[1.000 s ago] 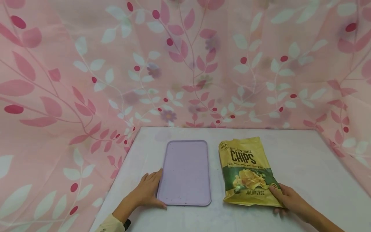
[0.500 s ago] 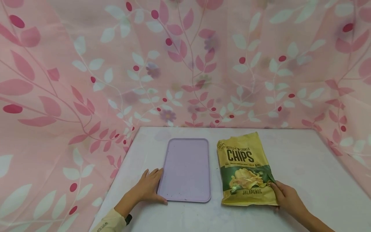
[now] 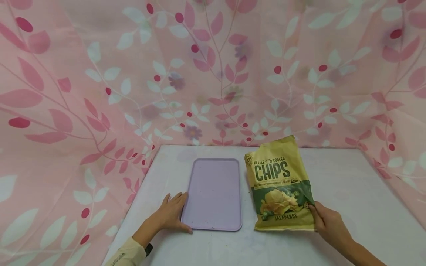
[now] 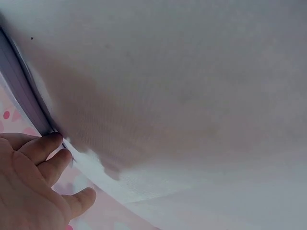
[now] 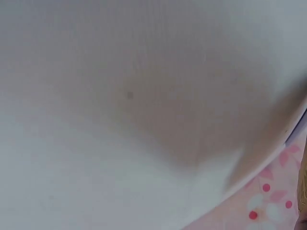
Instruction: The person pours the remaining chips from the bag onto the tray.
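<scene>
On the right half of the white table (image 3: 352, 184), a yellow and green bag (image 3: 281, 184) was tipped up, its top end high enough to overlap the pink cloth (image 3: 213, 74) behind it in the head view. The front read KETTLE COOKED CHIPS up top and JALAPEÑOS down low, with a picture of chips and green slices in between. Its top edge looked uneven, dipping toward the left, but I couldn't tell whether it was sealed or what was inside. Couldn't tell if the bottom edge touched the table, either.

The right hand (image 3: 332, 223) had the bag pinched at its lower right corner, thumb on the front, other fingers mostly hidden. The right wrist view only caught a sliver of the bag, plus a blurry stretch of table.

Just left of the bag, with a strip of table between them, sat a flat purple tray (image 3: 214, 192) with a low rim, holding a few dark specks (image 3: 199, 222), mostly near its closer end. The left hand (image 3: 171, 214) was spread and relaxed along the left side, thumb out by the near corner, fingertips touching the rim rather than gripping it. Cream sleeve (image 3: 128, 253), black band (image 3: 148, 249) on that wrist.
</scene>
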`<state>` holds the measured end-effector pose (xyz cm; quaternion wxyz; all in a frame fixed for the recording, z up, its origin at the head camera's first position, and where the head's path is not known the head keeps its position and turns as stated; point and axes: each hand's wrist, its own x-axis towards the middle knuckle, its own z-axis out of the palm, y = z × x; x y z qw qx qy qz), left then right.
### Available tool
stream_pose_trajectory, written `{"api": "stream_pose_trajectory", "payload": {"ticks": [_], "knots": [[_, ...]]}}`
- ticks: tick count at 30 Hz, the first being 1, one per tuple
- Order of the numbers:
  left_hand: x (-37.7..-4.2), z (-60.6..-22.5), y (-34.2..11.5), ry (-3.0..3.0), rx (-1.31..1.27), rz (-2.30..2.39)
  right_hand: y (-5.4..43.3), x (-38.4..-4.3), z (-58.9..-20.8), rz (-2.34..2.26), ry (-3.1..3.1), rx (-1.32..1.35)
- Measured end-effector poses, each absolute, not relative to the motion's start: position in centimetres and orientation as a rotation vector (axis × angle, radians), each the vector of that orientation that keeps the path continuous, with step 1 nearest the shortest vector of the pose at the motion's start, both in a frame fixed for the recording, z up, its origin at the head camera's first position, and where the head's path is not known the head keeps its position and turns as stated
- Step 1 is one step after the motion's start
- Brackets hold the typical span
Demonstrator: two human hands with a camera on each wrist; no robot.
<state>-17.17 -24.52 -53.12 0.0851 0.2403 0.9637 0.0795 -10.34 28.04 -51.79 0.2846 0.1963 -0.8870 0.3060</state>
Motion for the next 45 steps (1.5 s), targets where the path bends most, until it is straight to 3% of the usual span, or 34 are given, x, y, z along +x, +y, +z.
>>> {"api": "stream_pose_trajectory", "payload": {"ticks": [5,25,45], "knots": [[-17.2,-53.2,-24.6,2.86,0.692,0.269,28.4,-11.0,-50.5,0.652,-2.246,0.678],[-17.9,-52.6,-23.3,2.857,0.709,0.177,27.8,-13.0,-45.3,0.573,-2.191,0.83],[-18.2,-51.9,-23.0,2.855,0.713,0.165,23.0,-16.1,-39.0,0.574,-2.495,1.162]]}}
